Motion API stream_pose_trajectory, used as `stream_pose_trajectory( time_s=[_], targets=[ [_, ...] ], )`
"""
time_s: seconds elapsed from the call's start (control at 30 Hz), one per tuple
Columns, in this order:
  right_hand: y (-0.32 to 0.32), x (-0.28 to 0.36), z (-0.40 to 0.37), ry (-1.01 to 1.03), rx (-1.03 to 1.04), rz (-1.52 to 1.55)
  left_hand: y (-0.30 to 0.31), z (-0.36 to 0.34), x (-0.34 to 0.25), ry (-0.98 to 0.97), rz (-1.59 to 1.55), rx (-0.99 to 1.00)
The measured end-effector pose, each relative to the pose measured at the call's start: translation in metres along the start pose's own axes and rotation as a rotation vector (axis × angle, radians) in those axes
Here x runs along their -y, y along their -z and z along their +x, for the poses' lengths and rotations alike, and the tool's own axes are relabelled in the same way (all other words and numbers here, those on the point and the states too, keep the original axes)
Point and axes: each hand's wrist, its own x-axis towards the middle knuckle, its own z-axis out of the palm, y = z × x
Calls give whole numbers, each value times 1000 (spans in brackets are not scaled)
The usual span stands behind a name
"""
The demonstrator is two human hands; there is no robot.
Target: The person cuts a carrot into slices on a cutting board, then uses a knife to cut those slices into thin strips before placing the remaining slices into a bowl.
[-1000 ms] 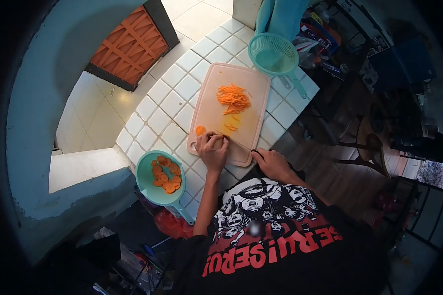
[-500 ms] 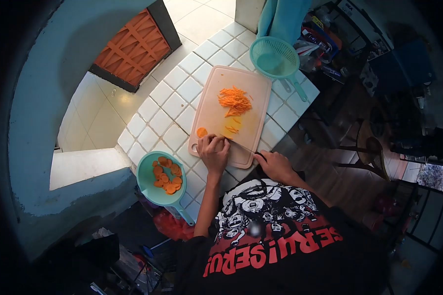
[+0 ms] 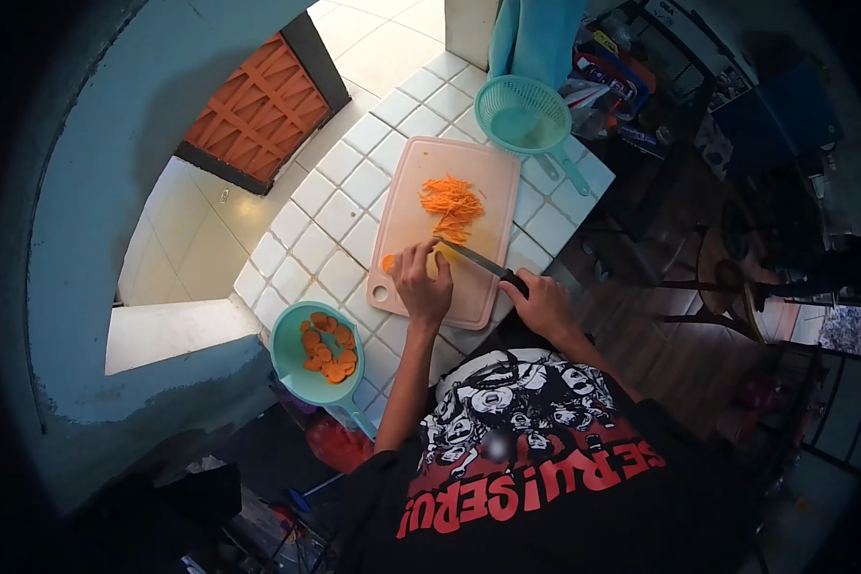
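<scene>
My right hand (image 3: pixel 540 301) is closed round the black handle of a knife (image 3: pixel 475 256), whose blade points left over the pink cutting board (image 3: pixel 493 191). Its tip is beside the shredded carrot (image 3: pixel 452 203) heaped mid-board. Over the board's lower left is my left hand (image 3: pixel 424 282), fingers bent and thumb apart, near the blade's tip; what lies under its fingers is hidden. A carrot slice (image 3: pixel 388 262) shows just left of those fingers. Several round carrot slices (image 3: pixel 322 353) fill part of the green bowl (image 3: pixel 292 373) at the left.
The board and bowl are on a white tiled counter (image 3: pixel 316 215). An empty green colander (image 3: pixel 521 115) stands at the counter's far right corner. To the right are a wooden stool (image 3: pixel 716 287) and cluttered items. A blue wall (image 3: pixel 77 316) curves along the left.
The small strips lower on the board have moved up to the heap. The knife blade has come up and into view, and my left hand's thumb has spread from its fingers.
</scene>
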Motion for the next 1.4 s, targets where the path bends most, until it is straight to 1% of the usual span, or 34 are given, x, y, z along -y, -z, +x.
stream_pose_trajectory(
  time_s=[0.07, 0.1, 0.17, 0.2, 0.3, 0.4, 0.47, 0.5, 0.53, 0.6, 0.67, 0.73, 0.77, 0.83, 0.93, 0.97, 1.1, 1.13, 1.23, 1.3, 1.33, 1.4],
  targets=[
    [4, 3, -2, 10, -8, 6, 7, 0, -4, -198, 37, 113],
    [6, 3, -1, 17, -19, 9, 6, 1, -3, -201, 39, 110],
    [4, 0, 1, 37, -40, -1, 3, 2, -4, -341, 198, 159],
    [2, -2, 1, 56, -56, -12, 3, 4, -5, -345, 197, 157],
    [3, -1, 1, 67, -92, 5, 3, 12, -9, -330, 221, 193],
    [1, -3, 0, 71, -112, 10, 7, 18, -5, -309, 238, 141],
    [5, -2, -1, 53, -92, 27, 16, 17, 5, -178, 159, 53],
    [7, -1, -2, 34, -70, 44, 21, 16, 10, -135, 162, -2],
    [6, -1, -2, 34, -69, 46, 26, 14, 14, -134, 164, -2],
    [4, -1, -2, 25, -22, 98, 36, 10, 22, 58, 233, -31],
    [0, 0, -4, 53, -19, 71, 41, 8, 27, 59, 259, -56],
    [-2, 2, -3, 85, -21, 43, 43, 9, 30, 32, 222, 1],
    [1, 6, -3, 84, -1, 21, 43, 10, 30, 34, 222, -4],
    [2, 8, -3, 86, 18, -2, 38, 13, 28, -85, 157, 36],
    [1, 5, -2, 119, -46, -14, 26, 25, 19, -121, 180, 61],
    [1, 5, -2, 131, -63, -3, 24, 30, 14, -100, 176, 101],
    [3, -1, -1, 117, -74, -6, 10, 44, 22, -99, 144, 126],
    [5, -2, 0, 111, -80, -5, 12, 45, 27, -63, 138, 111],
    [6, -9, 0, 34, -26, 66, 27, 37, 31, 6, 168, 86],
    [3, -12, -1, 22, 82, 132, 37, 25, 31, 71, 267, 45],
    [1, -10, -1, 24, 87, 138, 40, 20, 32, 73, 275, 46],
    [3, -2, -1, -58, 203, 116, 44, 13, 33, 107, 314, 110]
  ],
)
